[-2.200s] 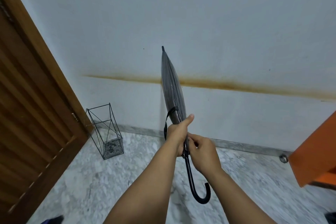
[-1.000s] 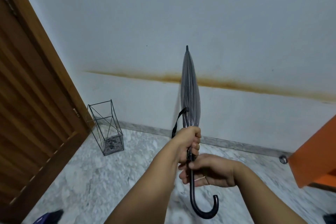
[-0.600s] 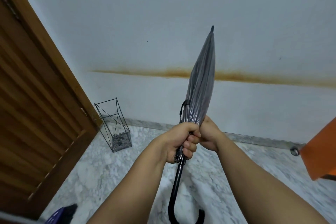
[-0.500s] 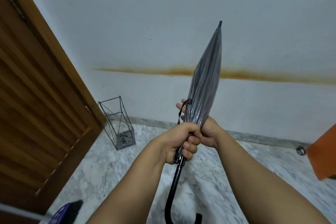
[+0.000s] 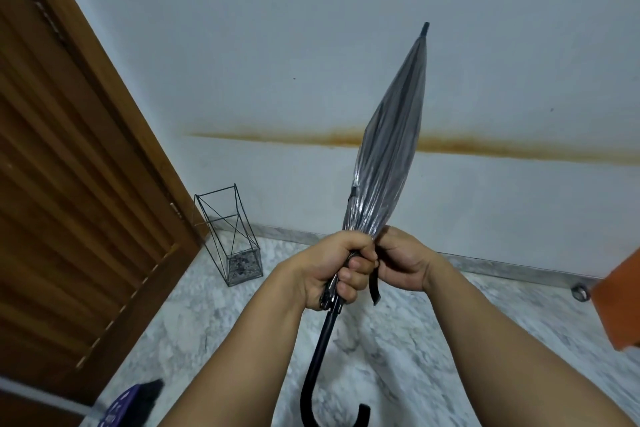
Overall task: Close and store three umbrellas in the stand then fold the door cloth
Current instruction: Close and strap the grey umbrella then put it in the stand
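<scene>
Gripping pleated translucent umbrella point(image 5: 388, 163) (curved handle), wire stand point(image 5: 230, 236)

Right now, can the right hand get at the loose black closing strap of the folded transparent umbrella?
Probably yes: the right hand is beside the strap, which hangs free below the left hand.

The left hand point(image 5: 341, 269) grips a closed grey umbrella point(image 5: 388, 163) at the base of its canopy, tip tilted up to the right. The right hand point(image 5: 403, 262) pinches its black strap point(image 5: 374, 288). A wire stand point(image 5: 230, 236) sits on the marble floor point(image 5: 433, 333) beside a wooden door point(image 5: 69, 184).
</scene>
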